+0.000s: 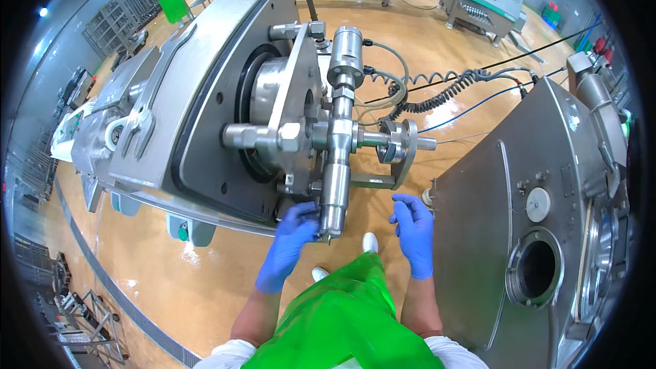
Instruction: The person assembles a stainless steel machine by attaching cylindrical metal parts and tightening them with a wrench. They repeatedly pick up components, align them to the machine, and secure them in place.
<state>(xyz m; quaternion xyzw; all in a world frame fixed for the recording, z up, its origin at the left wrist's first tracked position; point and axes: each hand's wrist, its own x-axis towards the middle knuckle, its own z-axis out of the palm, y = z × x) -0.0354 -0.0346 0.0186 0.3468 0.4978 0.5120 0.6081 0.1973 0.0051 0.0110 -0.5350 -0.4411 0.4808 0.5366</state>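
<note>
Both my hands wear blue gloves, and a green plastic apron hangs below them. My left hand (292,232) touches the lower end of a vertical stainless steel valve body (336,164), fingers curled against a fitting at its left side. That valve is bolted to a round flanged housing (273,106) on a large grey machine. My right hand (414,229) hovers open, fingers apart, just right of the valve's bottom and holding nothing. A small metal handwheel (403,142) sticks out to the valve's right.
A stainless steel cabinet (506,246) with a round port (535,270) stands close on my right. Coiled black hose (437,96) and blue tubing run from the valve top. The orange floor is wet. A person in a green apron (171,0) stands far back left.
</note>
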